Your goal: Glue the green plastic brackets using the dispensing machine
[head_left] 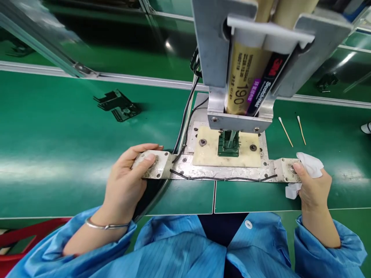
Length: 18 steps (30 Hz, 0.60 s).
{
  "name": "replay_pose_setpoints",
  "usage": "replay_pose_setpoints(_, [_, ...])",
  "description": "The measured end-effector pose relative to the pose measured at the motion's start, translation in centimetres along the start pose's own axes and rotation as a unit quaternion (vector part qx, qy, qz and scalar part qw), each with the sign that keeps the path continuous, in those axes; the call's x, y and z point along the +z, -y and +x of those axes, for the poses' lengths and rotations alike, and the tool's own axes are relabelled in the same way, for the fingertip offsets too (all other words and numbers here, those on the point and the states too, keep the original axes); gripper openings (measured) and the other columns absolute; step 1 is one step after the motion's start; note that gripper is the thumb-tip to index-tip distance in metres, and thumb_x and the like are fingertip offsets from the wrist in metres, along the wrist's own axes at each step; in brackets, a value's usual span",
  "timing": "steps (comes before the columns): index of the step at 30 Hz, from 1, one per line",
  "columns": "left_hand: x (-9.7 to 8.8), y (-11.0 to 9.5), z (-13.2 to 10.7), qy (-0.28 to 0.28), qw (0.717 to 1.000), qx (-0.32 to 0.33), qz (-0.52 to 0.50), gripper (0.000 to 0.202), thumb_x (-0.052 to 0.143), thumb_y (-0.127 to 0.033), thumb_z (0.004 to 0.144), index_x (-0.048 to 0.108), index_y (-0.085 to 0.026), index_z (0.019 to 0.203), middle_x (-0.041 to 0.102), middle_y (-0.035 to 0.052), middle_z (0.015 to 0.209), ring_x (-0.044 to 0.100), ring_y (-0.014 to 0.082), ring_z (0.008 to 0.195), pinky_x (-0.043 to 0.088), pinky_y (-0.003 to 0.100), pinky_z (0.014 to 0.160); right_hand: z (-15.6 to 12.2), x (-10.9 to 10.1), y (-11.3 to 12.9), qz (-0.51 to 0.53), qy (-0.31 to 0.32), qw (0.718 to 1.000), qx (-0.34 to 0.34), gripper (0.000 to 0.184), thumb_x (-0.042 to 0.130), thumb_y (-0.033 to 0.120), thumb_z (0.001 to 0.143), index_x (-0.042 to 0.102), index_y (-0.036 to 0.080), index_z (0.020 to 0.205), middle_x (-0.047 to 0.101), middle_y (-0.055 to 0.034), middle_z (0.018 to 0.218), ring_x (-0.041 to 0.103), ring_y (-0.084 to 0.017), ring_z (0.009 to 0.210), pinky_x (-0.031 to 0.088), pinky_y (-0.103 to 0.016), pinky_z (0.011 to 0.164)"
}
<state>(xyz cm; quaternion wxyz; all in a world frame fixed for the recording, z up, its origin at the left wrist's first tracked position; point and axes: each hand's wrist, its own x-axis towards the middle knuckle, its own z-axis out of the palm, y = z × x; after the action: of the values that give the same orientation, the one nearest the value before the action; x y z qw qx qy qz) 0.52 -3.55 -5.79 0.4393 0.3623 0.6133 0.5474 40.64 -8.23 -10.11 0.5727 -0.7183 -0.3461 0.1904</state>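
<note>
My left hand [129, 170] wraps around the metal button block [162, 165] at the left end of a fixture, its thumb lying on top. At the other end, my right hand [314, 185] grips the right button block [284, 170], thumb on the round button, with a white wipe [310, 165] tucked in the fingers. Between them a cream plate [203, 158] holds a small dark green part [228, 148]. Directly above it, a 3M adhesive cartridge [246, 77] sits in a metal holder [240, 122], and a nozzle tip reaches down to the part.
Dark green parts [117, 105] lie on the green mat at the left. Two cotton swabs [285, 132] rest right of the fixture. Black cables [185, 119] run along the fixture's left side. A metal frame rail [139, 80] crosses behind. A red chair [31, 235] stands lower left.
</note>
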Motion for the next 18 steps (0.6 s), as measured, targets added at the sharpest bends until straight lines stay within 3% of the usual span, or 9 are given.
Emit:
replay_pose_setpoints(14, [-0.8, 0.1, 0.4, 0.040, 0.998, -0.036, 0.017, 0.038, 0.077, -0.044, 0.072, 0.066, -0.023, 0.102, 0.066, 0.0014, 0.111, 0.058, 0.0140, 0.084, 0.049, 0.017, 0.068, -0.1, -0.2, -0.2, -0.027, -0.003, 0.998, 0.055, 0.064, 0.087, 0.048, 0.055, 0.071, 0.012, 0.106, 0.072, -0.0123, 0.092, 0.065, -0.025, 0.078, 0.054, -0.035, 0.067])
replay_pose_setpoints(16, [-1.1, 0.1, 0.5, 0.055, 0.996, -0.026, 0.062, 0.038, 0.072, -0.046, 0.076, 0.065, -0.024, 0.106, 0.067, 0.0018, 0.109, 0.059, 0.0147, 0.083, 0.050, 0.019, 0.069, -0.2, -0.2, -0.3, -0.032, -0.003, 0.998, 0.060, 0.065, 0.087, 0.048, 0.055, 0.071, 0.012, 0.106, 0.072, -0.0125, 0.092, 0.065, -0.025, 0.078, 0.054, -0.035, 0.066])
replay_pose_setpoints(18, [-1.4, -0.3, 0.4, 0.060, 0.979, 0.027, 0.195, 0.041, 0.064, -0.049, 0.082, 0.063, -0.024, 0.114, 0.068, 0.0036, 0.108, 0.062, 0.0183, 0.086, 0.052, 0.025, 0.075, -0.2, -0.2, -0.4, -0.031, 0.004, 0.998, 0.060, 0.064, 0.086, 0.049, 0.056, 0.071, 0.012, 0.107, 0.071, -0.0124, 0.093, 0.065, -0.025, 0.078, 0.054, -0.035, 0.066])
